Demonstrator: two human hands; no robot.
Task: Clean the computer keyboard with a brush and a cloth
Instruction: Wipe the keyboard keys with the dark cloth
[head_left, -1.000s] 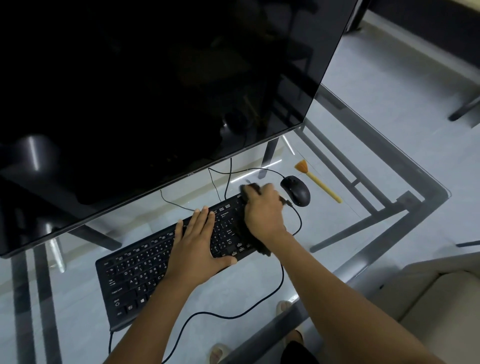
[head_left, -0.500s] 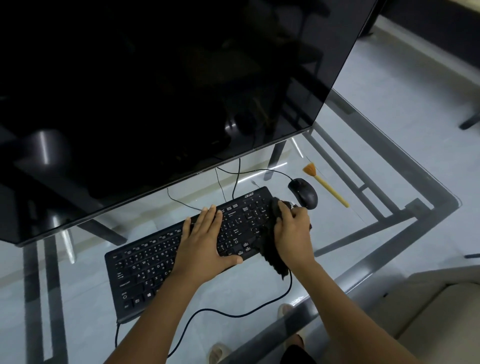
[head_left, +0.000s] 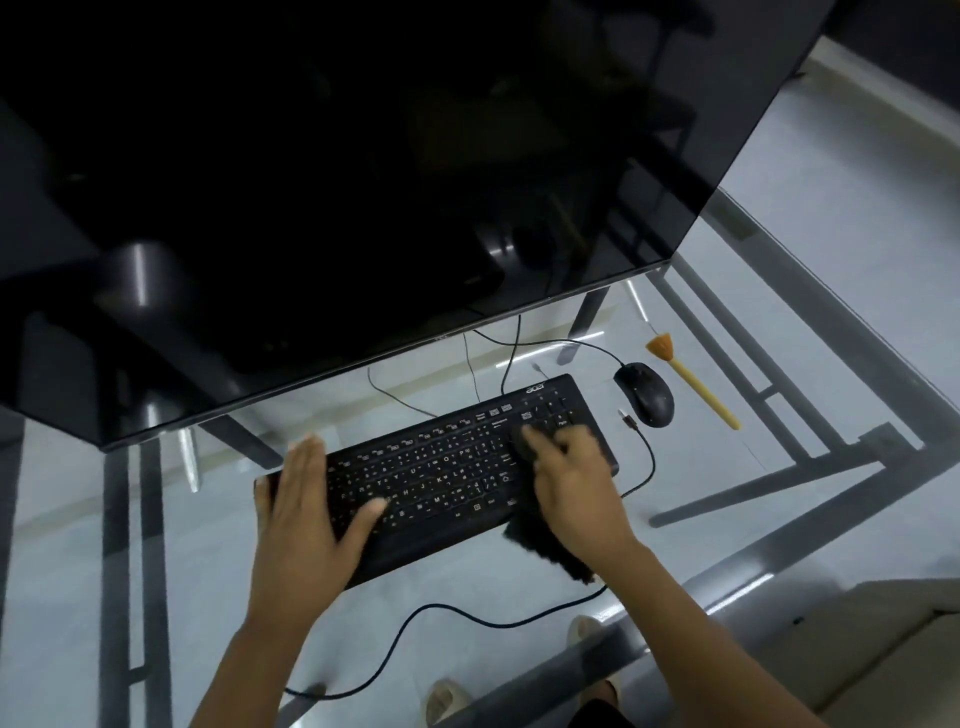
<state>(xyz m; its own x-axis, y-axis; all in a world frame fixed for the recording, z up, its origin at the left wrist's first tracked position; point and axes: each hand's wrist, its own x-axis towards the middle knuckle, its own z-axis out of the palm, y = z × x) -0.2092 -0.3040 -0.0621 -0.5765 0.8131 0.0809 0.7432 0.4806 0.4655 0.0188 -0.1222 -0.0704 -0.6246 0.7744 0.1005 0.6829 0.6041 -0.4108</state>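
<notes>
Keyboard (head_left: 441, 467): matt black plastic. Cloth (head_left: 545, 545): dark, fuzzy, rough edge. Desk top (head_left: 779, 291): clear smooth glass on grey frame. Monitor screen (head_left: 363, 182): glossy black, reflective. Mouse (head_left: 644, 395): black, slight sheen.

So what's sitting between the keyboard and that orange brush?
In the head view, the black mouse lies on the glass between the keyboard and the brush, with a loose cable plug just beside the keyboard's right end.

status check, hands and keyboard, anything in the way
Left hand flat on keyboard, bracing. Right hand pressing dark cloth on the right-side keys. Brush idle beside mouse; nothing blocking.
</notes>
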